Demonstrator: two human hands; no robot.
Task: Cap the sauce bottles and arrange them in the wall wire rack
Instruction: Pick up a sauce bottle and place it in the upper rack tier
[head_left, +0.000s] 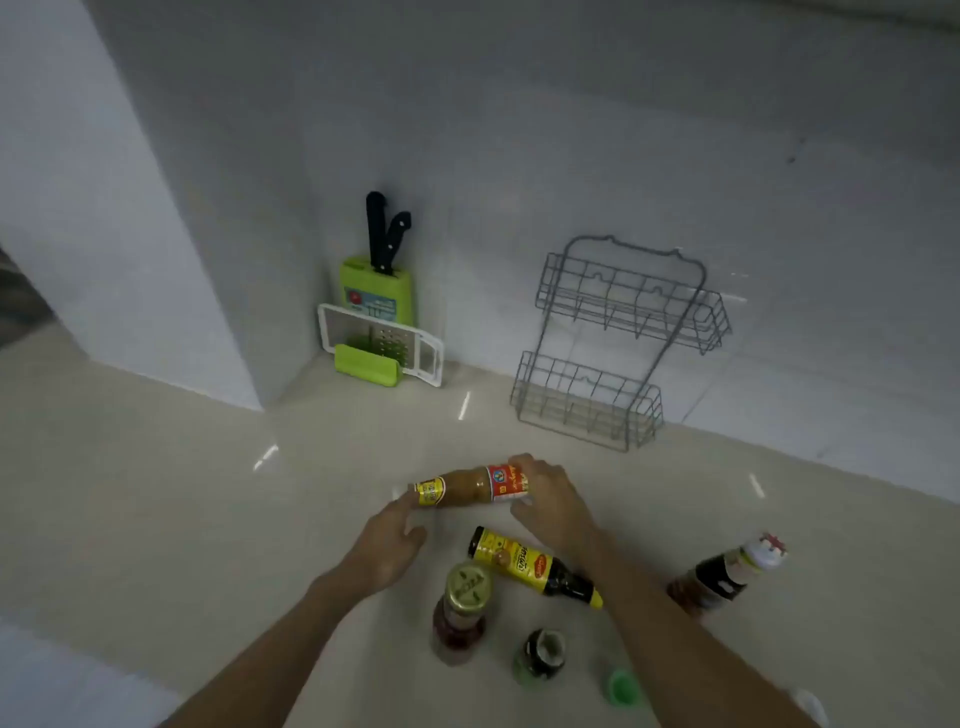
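Observation:
A brown sauce bottle (470, 486) with a red label and a yellow neck band lies sideways above the counter; my right hand (550, 501) grips its body. My left hand (389, 545) is just below its neck end, fingers curled, touching or nearly touching it. A yellow-labelled dark bottle (530, 564) lies on the counter below. A gold-lidded red sauce jar (462, 608) stands upright. A small dark bottle (543, 654) stands with an open top, a loose green cap (621, 686) beside it. At the right stands a dark bottle (722, 574). The grey wire rack (618, 343) hangs empty on the wall.
A green knife holder (376, 291) with two black-handled knives and a white grater (384, 343) stand in the back corner. The beige counter (182, 493) spreads left of the bottles. A white wall block (104, 234) juts out at left.

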